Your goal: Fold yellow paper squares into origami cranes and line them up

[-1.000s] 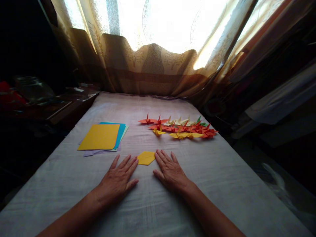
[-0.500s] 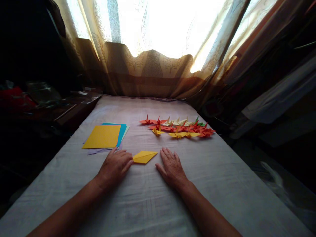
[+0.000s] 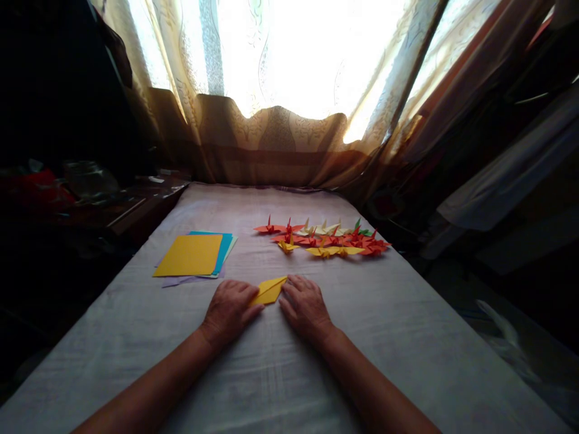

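Observation:
A small folded yellow paper (image 3: pixel 270 289) lies on the grey cloth-covered table (image 3: pixel 407 337) between my hands. My left hand (image 3: pixel 230 310) has its fingers curled and grips the paper's left edge. My right hand (image 3: pixel 304 304) lies palm down, its fingertips touching the paper's right tip. Beyond them sits a cluster of several finished paper cranes (image 3: pixel 323 236) in orange, red, yellow, cream and green.
A stack of coloured paper sheets (image 3: pixel 192 256), yellow on top with blue beneath, lies at the left. Curtains (image 3: pixel 271 138) hang at the table's far end. A dark cluttered side surface (image 3: pixel 90 193) stands to the left, and dark drapery to the right.
Both hands closed in on the yellow paper. The left hand curled and took its left edge, lifting the piece from flat into a narrower fold; the right hand slid to its right tip.

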A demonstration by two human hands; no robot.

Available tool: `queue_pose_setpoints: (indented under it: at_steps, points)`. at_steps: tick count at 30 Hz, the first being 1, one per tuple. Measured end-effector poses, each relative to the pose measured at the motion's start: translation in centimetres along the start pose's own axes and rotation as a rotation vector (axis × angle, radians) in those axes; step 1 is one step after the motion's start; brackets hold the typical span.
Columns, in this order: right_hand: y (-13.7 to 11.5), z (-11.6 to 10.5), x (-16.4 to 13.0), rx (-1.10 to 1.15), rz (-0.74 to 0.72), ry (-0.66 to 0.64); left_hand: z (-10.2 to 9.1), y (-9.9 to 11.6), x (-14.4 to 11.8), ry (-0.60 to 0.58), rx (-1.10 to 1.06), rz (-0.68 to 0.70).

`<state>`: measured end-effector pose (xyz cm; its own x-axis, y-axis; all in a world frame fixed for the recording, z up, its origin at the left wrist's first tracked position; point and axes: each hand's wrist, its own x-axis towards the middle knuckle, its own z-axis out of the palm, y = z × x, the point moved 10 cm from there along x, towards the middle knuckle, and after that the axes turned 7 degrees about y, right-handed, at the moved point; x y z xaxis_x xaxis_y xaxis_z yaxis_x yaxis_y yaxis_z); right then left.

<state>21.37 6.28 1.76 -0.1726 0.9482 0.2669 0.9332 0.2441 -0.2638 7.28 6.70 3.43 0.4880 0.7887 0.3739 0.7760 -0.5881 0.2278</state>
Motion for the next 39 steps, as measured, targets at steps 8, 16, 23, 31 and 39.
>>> queue_pose_setpoints:
  at_steps: [8,16,23,31,39]
  points:
    - [3.1,-1.0,2.0,-0.082,0.134,0.03,0.1,1.2,0.8,0.01,-0.143,0.063]
    - [1.4,0.0,0.3,0.027,0.046,-0.056,2.8,-0.1,1.6,-0.118,-0.105,0.144]
    - [0.6,2.0,2.6,0.049,0.002,-0.133,2.2,0.0,1.6,-0.058,-0.035,0.142]
    - [1.7,1.2,3.7,0.165,0.043,-0.013,1.7,0.6,2.2,-0.001,-0.076,0.163]
    - [0.7,-1.4,-0.2,0.11,-0.15,0.09,2.5,3.6,4.1,0.059,0.087,0.231]
